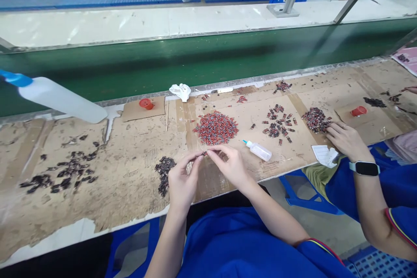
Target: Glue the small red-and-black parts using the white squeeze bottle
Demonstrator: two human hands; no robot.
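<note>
My left hand (183,178) and my right hand (230,163) meet over the cardboard-covered bench, fingertips pinched together. Between them is a small dark and red part (205,153), mostly hidden by the fingers, and both hands grip it. Just beyond my hands lies a large pile of small red and silver parts (216,128). A heap of small black parts (165,169) sits close to the left of my left hand. To the right of my right hand, a small clear squeeze bottle (259,150) with a blue tip lies on its side.
Black parts (70,171) are scattered at left, near a tilted large white bottle (61,97). A red cap (146,104) rests on a cardboard piece. Dark-red clusters (278,124) lie right, beside a co-worker's hand (350,139). A green conveyor belt (202,58) runs behind.
</note>
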